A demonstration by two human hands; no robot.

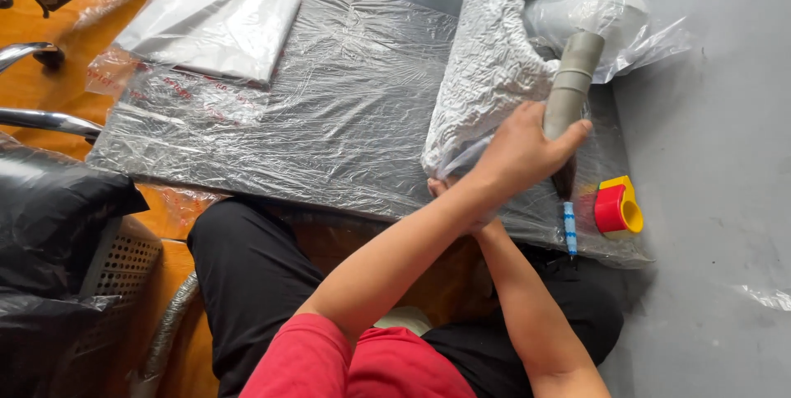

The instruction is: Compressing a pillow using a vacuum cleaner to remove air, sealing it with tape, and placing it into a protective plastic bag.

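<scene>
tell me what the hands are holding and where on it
The left hand grips the grey hose nozzle at its lower end, pressed to the crinkled vacuum bag. The right hand is mostly hidden beneath it; its hold cannot be told.

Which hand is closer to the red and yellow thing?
The left hand. It grips the grey tube just left of the red and yellow thing. The right hand lies farther left, mostly hidden under it.
</scene>
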